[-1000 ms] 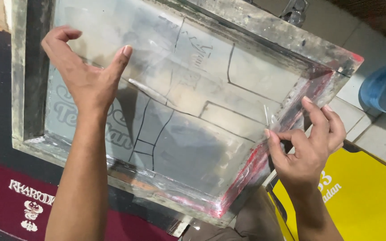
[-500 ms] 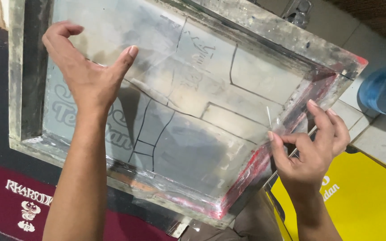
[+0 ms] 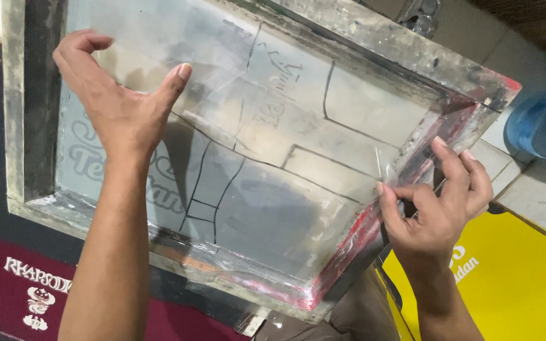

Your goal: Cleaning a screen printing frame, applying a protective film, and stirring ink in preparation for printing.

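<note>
While one large printing screen (image 3: 273, 145) in a worn, paint-stained frame filled the upper and middle part of the frame, the left hand (image 3: 121, 107) was laid open on its mesh at upper left, fingers spread, nothing clamped; the right hand (image 3: 440, 205) was pinched on a strip of clear tape (image 3: 380, 165) at the red-smeared right edge; one blue water jug (image 3: 545, 126) was seen at far right; one yellow sheet (image 3: 513, 284) lay at lower right; one maroon cloth (image 3: 14, 284) at lower left.

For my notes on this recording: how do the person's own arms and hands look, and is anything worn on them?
Both forearms are bare, with no sleeves in view. The left hand and the right hand wear no gloves; no rings, watch or bands show. Fingernails are short and unpainted.
</note>
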